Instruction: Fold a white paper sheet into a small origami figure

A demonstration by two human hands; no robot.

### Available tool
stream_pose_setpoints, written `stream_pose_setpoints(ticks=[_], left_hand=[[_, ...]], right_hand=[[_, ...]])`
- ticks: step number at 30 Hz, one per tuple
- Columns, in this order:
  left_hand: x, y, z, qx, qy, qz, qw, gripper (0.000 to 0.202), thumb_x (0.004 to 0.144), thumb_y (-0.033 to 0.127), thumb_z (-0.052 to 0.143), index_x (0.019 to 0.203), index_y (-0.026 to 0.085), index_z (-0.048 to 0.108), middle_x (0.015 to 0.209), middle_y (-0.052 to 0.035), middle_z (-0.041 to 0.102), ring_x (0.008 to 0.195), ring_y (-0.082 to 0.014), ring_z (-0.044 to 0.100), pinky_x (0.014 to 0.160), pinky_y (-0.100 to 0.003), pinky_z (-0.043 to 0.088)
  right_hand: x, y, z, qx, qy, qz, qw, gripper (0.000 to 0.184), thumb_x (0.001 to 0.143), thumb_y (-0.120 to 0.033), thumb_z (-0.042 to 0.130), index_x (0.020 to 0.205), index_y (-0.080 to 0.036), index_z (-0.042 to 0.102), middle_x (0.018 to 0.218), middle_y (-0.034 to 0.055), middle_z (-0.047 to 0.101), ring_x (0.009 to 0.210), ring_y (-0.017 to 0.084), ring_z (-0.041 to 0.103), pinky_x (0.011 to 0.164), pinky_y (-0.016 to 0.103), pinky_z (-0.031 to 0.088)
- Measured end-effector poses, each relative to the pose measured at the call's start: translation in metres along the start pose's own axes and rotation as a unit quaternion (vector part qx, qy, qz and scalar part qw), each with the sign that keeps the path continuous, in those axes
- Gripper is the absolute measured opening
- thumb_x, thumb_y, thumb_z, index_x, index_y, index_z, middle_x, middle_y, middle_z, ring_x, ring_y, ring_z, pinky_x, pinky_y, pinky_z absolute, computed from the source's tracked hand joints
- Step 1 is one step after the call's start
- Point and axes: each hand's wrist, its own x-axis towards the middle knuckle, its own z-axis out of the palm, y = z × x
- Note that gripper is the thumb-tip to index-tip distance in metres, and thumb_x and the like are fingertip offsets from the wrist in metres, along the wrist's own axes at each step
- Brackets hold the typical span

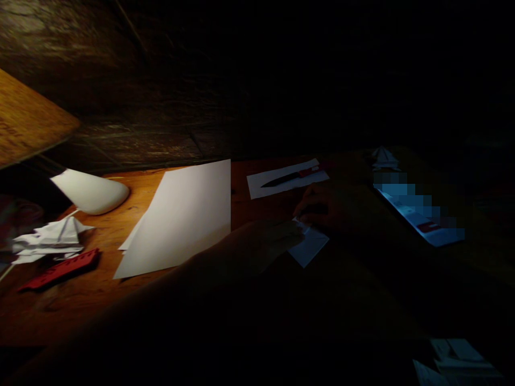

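The left hand (273, 238) and right hand (319, 206) are both resting at a small folded paper (309, 245), which is lying on the wooden table (60, 316) directly in front of the person. The right hand is arching over the paper's far edge with its fingers curled down, while the left hand is reaching in from the near left, its fingertips meeting the paper's left corner. Both hands are deep in shadow, so I cannot tell whether either is pinching the paper or only touching it. The paper's bare part is spreading down and to the right of the fingers, toward the person. Its long axis seems to run roughly that way, though the covered part leaves this unsure. The right hand is covering more of it. Beyond the hands, a knife (289, 177) with a dark blade and red handle is lying on a white sheet (257, 188). To the left, a larger white sheet (181, 220) is lying flat, and a red strip (60, 269) is sitting beside a folded paper shape (48, 238). Off to the right, a blurred screen (418, 212) is glowing blue.
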Motion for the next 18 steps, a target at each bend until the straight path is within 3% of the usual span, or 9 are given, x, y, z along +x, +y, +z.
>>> stream_pose_setpoints(ticks=[7,12,18], left_hand=[[-0.0001,-0.0015,-0.0032,-0.005,-0.03,0.013,0.999,0.042,0.107,0.011,0.035,0.143,0.022,0.054,0.149,-0.0073,0.055,0.134,-0.0206,0.054,0.112,-0.045,0.048],[0.0017,-0.0008,-0.0057,-0.002,-0.03,0.015,0.999,0.037,0.1,0.034,0.062,0.132,0.017,0.059,0.134,-0.0116,0.06,0.116,-0.0258,0.063,0.097,-0.048,0.056],[0.0022,0.0016,-0.0066,0.002,-0.026,0.008,1.0,0.037,0.099,0.036,0.063,0.13,0.016,0.059,0.13,-0.0111,0.061,0.111,-0.0246,0.065,0.093,-0.046,0.057]], right_hand=[[-0.0004,0.0034,0.0017,0.012,0.014,-0.004,1.0,0.01,0.087,-0.026,0.073,0.094,-0.028,0.079,0.095,0.0029,0.064,0.087,0.019,0.062,0.078,0.034,0.047],[-0.0009,0.0029,0.0005,0.013,0.02,-0.014,1.0,0.009,0.088,-0.029,0.073,0.093,-0.027,0.079,0.096,0.0033,0.063,0.088,0.019,0.062,0.078,0.035,0.048],[-0.0013,-0.0001,-0.0019,0.005,0.001,-0.014,1.0,0.013,0.09,-0.03,0.071,0.101,-0.027,0.077,0.101,0.004,0.061,0.093,0.02,0.062,0.082,0.036,0.049]])
